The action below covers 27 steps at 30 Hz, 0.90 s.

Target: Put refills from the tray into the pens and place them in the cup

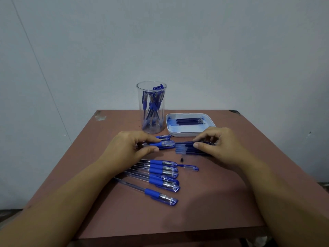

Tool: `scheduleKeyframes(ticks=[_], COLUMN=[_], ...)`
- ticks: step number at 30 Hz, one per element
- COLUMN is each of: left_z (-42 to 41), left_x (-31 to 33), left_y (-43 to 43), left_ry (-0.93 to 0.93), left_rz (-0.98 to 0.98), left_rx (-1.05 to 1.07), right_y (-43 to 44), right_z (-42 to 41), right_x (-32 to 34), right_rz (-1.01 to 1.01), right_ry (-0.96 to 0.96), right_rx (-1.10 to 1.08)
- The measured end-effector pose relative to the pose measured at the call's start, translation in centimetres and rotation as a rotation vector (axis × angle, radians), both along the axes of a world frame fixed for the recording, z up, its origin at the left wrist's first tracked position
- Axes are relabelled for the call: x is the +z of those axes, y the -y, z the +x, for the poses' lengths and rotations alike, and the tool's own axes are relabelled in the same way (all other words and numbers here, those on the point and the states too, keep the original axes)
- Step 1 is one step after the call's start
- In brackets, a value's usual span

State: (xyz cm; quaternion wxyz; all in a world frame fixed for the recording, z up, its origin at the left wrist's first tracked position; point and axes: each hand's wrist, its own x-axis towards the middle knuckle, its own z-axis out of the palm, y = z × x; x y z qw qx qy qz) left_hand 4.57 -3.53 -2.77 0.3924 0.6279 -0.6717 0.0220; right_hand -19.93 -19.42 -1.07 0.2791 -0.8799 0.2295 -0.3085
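My left hand (pixel 131 145) grips a clear pen barrel (pixel 164 145) with a blue grip, held level above the table. My right hand (pixel 216 144) pinches a dark blue refill (pixel 185 143) whose end meets the barrel's open end. More refills (pixel 187 151) lie on the table under my right hand. The white tray (pixel 179 131) behind holds several refills (pixel 189 121). To its left stands the clear cup (pixel 151 107), holding several pens. Several blue pens (pixel 161 175) lie in a row near me.
A loose pen cap (pixel 191 168) and a small black tip piece (pixel 182 159) lie on the brown table (pixel 213 202). Another cap (pixel 163 137) sits behind my left hand. A pale wall stands close behind the table's far edge.
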Motion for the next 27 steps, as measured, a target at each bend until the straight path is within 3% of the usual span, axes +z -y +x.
scheduleKeyframes(ticks=[7,20,27], left_z=[0.5,0.0,0.1], left_x=[0.0,0.2,0.3], left_y=[0.0,-0.1,-0.3], left_ry=[-0.038,-0.046,-0.054], left_rz=[0.012,0.036,0.03], left_rx=[0.022,0.024,0.029], right_y=[1.2,2.5,2.3], right_z=[-1.0,-1.8,-1.0], right_x=[0.0,-0.5,0.0], right_rz=[0.023,-0.032,-0.101], right_ry=[-0.024,-0.28,-0.152], right_rx=[-0.076,-0.113,-0.097])
